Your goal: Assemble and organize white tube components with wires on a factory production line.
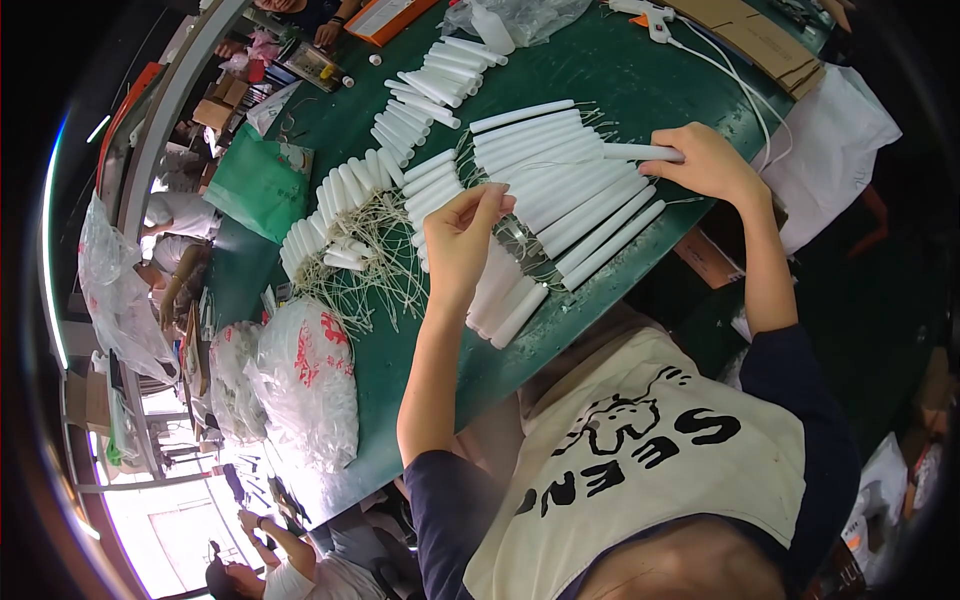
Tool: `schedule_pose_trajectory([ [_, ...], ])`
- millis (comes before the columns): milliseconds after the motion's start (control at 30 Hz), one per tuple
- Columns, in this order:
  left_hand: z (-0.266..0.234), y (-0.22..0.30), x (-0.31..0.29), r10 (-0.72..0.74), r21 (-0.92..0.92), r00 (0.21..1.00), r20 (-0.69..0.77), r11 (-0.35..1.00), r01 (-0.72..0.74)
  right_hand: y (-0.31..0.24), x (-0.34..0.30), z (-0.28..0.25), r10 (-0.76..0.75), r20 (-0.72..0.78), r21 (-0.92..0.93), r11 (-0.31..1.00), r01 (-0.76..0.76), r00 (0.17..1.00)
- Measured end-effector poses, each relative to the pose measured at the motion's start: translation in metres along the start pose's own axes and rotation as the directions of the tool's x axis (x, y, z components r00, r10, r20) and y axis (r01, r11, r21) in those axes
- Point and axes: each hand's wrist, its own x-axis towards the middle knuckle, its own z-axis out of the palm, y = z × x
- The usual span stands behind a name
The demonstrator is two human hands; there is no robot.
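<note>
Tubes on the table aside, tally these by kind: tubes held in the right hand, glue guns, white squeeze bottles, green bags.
White tube in the right hand: 1
Glue gun: 1
White squeeze bottle: 1
Green bag: 1
Total: 4

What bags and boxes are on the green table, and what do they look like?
Plastic bag: near table edge, left of the left hand; bulging, clear white with red print.
Green bag: left side of table; flat, green.
Orange box: far edge; flat, orange with a white label.
Clear bag: far edge; crumpled, see-through.
Cardboard sheets: far right corner; flat, brown.
</note>
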Motion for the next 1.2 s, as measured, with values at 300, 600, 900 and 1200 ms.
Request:
schedule_pose_trajectory([
  [300,0.0,0.001,0.0,0.012,-0.002,1.0,0.009,1.0,-0.012,0.002,0.004,0.011,-0.024,-0.018,0.014,1.0,0.025,1.0],
  [600,0.006,-0.004,0.003,0.071,0.135,0.994,0.088,0.987,-0.082,-0.026,0.011,0.017,-0.201,-0.048,0.173,0.963,0.206,0.979],
  [900,0.005,-0.003,0.003,-0.009,0.288,0.949,0.315,0.954,-0.087,-0.035,0.014,0.015,-0.37,-0.08,0.055,0.925,0.375,0.926],
  [1200,0.013,-0.009,-0.011,0.145,0.578,0.912,0.383,0.733,-0.359,-0.035,0.004,0.005,-0.329,0.034,0.22,0.924,0.314,0.944],
])
